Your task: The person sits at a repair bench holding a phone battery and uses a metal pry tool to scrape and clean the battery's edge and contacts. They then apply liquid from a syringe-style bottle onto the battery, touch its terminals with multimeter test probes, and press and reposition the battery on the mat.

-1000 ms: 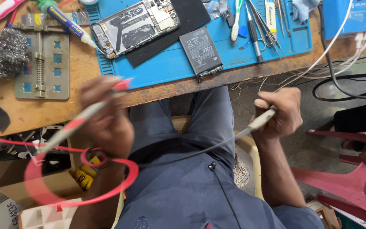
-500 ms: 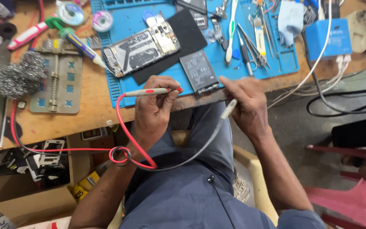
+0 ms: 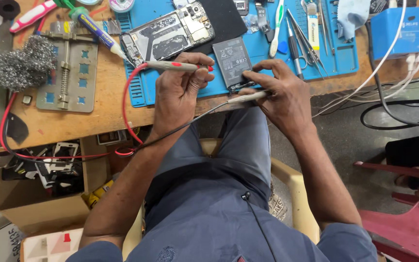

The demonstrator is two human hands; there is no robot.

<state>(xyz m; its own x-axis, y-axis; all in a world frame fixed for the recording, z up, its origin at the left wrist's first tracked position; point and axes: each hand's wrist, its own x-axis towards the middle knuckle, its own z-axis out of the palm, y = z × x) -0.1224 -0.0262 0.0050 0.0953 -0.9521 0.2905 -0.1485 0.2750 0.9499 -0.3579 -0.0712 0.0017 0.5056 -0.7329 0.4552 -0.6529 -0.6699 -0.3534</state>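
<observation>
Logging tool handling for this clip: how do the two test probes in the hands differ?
The red-lead probe lies in the left hand, roughly level, its red end toward the battery. The black-lead probe is pinched in the right hand, at the battery's near edge. Both are pale, slim and wired.

Head-worn view, steeply downward, close over workbench
</observation>
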